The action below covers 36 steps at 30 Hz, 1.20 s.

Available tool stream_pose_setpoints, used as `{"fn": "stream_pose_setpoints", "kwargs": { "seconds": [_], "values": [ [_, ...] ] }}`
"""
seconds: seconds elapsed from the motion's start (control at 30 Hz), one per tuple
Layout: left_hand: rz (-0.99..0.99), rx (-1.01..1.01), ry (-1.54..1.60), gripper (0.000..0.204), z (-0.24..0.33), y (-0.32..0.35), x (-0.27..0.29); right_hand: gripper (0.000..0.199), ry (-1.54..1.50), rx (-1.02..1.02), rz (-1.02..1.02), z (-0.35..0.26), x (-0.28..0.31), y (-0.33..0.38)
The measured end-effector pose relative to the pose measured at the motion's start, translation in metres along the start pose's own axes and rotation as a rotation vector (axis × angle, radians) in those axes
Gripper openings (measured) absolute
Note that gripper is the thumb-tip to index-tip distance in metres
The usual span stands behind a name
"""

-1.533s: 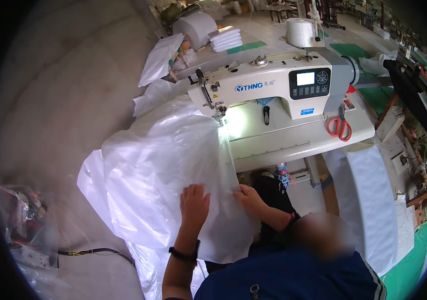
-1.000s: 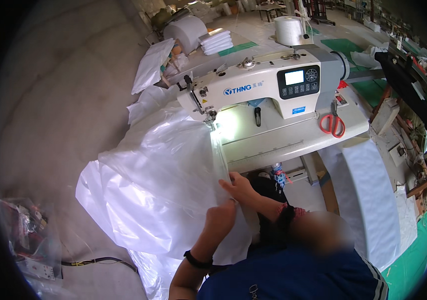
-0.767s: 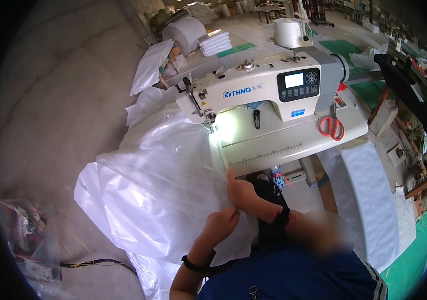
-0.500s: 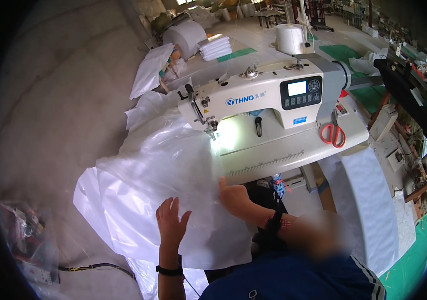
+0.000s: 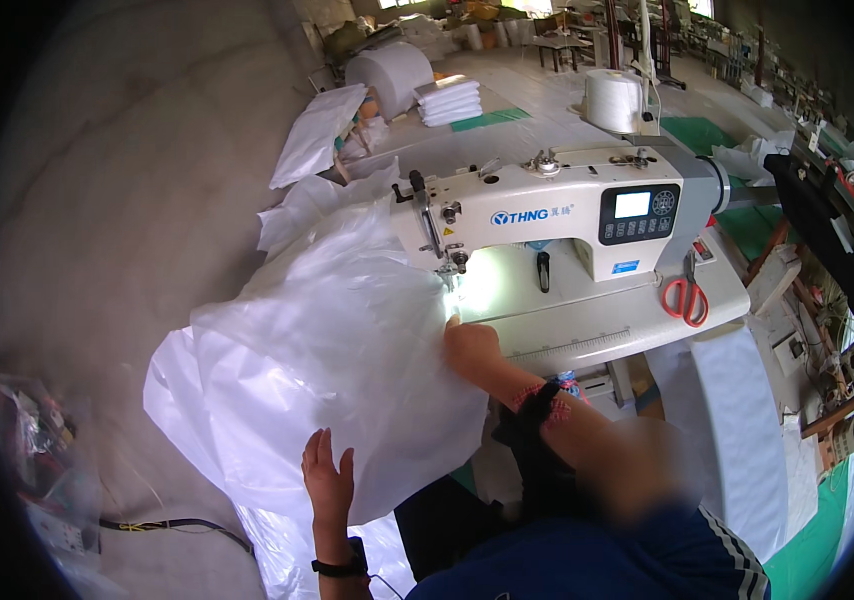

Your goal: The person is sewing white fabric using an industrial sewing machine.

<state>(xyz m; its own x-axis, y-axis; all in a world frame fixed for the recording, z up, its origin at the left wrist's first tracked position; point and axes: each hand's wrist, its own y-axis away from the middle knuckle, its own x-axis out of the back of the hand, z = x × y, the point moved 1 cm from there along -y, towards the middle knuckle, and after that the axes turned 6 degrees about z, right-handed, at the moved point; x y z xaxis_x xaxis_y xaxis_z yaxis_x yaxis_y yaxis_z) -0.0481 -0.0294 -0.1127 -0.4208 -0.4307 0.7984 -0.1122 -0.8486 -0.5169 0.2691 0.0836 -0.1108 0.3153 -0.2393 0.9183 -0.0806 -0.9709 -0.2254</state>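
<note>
1. Plastic sheet [image 5: 317, 370]: a large, thin, see-through white film, billowed and creased. It lies draped over the left end of the tabletop [image 5: 607, 330] and spills down toward the floor [image 5: 117, 250]; its right edge sits just beside the needle area of the sewing machine [image 5: 557, 215].
2. Handling, as a judgement: very light, limp, no stiffness of its own, likely slippery and prone to trapping air and ballooning. Best taken at the edge nearest the needle, with a flat palm elsewhere to hold the bulk down; a pinch mid-sheet would only gather folds.
3. Right hand [image 5: 469, 345]: resting on the sheet's right edge, close under the needle. Fingers look curled together onto the film; whether they actually pinch the edge I cannot tell.
4. Left hand [image 5: 327, 485]: flat on the lower part of the sheet, fingers spread apart and straight, pressing rather than gripping. Dark band on the wrist.
5. Sewing machine: white industrial head with a small control panel, work light on at the needle.
6. Scissors [image 5: 684, 298]: red-handled, lying on the tabletop right of the machine, well apart from both hands.
7. Further out: thread cone [image 5: 614, 100] behind the machine; a large white roll [image 5: 387, 78] and a stack of folded white pieces [image 5: 450, 100] on the floor beyond.
</note>
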Motion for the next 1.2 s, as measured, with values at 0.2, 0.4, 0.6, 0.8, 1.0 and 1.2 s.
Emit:
{"fn": "stream_pose_setpoints", "kwargs": {
  "seconds": [0.2,0.4,0.6,0.8,1.0,1.2],
  "values": [
    [0.046,-0.057,0.076,0.047,0.003,-0.026,-0.007,0.034,-0.013,-0.088,-0.053,0.009,-0.010,-0.030],
    [0.169,0.067,0.008,0.037,-0.031,-0.063,-0.018,0.046,-0.855,-0.387,-0.206,0.023,0.008,0.048],
    [0.024,0.954,1.115,0.032,-0.082,-0.120,-0.043,0.031,-1.401,-0.590,-0.540,0.034,0.003,0.148],
    [-0.229,0.451,1.873,0.007,-0.030,-0.129,-0.009,0.036,-1.555,-0.620,-0.626,0.037,-0.009,0.165],
    [0.096,0.796,1.651,0.012,0.056,0.015,0.084,0.034,-1.739,-0.588,-0.652,0.035,-0.019,0.177],
    [-0.223,0.747,1.009,0.020,0.088,0.095,0.073,0.034,-1.729,-0.638,-0.668,0.031,-0.030,0.178]
  ]
}}
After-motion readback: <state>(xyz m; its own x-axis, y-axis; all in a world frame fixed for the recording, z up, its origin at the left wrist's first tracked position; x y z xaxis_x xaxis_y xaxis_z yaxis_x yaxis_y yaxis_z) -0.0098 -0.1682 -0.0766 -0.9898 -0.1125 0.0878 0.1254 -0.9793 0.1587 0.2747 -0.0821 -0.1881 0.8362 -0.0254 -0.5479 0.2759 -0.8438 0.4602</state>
